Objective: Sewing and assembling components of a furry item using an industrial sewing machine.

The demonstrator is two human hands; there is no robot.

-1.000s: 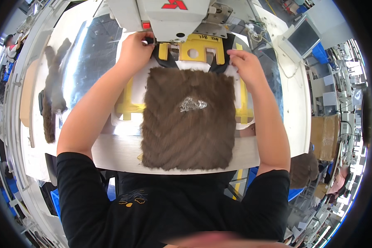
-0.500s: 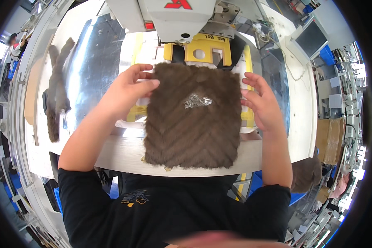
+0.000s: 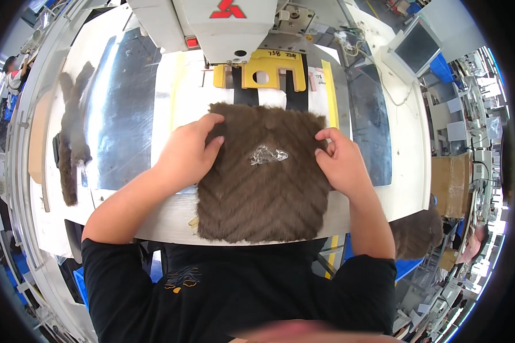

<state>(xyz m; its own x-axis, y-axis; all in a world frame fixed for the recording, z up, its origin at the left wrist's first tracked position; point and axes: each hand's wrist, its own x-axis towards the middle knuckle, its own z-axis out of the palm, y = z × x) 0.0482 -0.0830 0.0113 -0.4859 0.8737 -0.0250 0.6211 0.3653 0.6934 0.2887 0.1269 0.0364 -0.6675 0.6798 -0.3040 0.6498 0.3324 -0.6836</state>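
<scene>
The fur panel (image 3: 263, 197) in front of me is dark brown, patterned with repeating V-shaped chevron ridges. The film (image 3: 269, 155) on it is clear with silver-white glints. The clamp plate (image 3: 249, 80) is yellow with black markings; the 2 flat bars (image 3: 297, 99) are black. The machine head (image 3: 226, 37) is off-white, with a red emblem (image 3: 236, 11) and a red switch (image 3: 192, 43). The metal sheets (image 3: 123, 114) are silver-grey, tinted blue and streaked white by glare. The tape (image 3: 330, 94) is yellow. The tabletop (image 3: 406, 166) is white. My shirt (image 3: 240, 286) is black, with a print (image 3: 177, 290) in orange and blue-grey lines. The fur strip (image 3: 74, 137) at my left is grey-brown.
</scene>
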